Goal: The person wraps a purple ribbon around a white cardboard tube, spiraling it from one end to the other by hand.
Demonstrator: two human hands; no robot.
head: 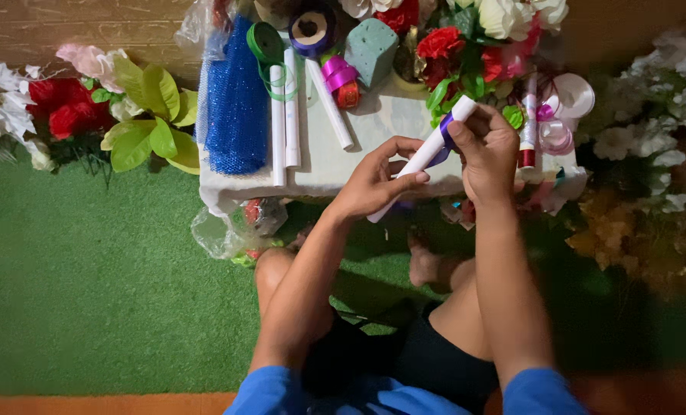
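Both hands are up over the front edge of the low white table (pixel 320 173), working one white paper roll (pixel 424 154) held at a slant. The left hand (pixel 377 183) grips the roll's lower half, fingers curled over the top of it. The right hand (pixel 487 150) clasps the upper end, thumb pressing a band of purple ribbon (pixel 446 127) against the roll. On the table behind the hands lie three more white rolls (pixel 291 107), a blue glitter mesh (pixel 237 100) at the table's left end, ribbon spools (pixel 312 31) and a green floral foam block (pixel 371 48) at the back. Red and white artificial flowers (pixel 466 42) crowd the table's far right corner.
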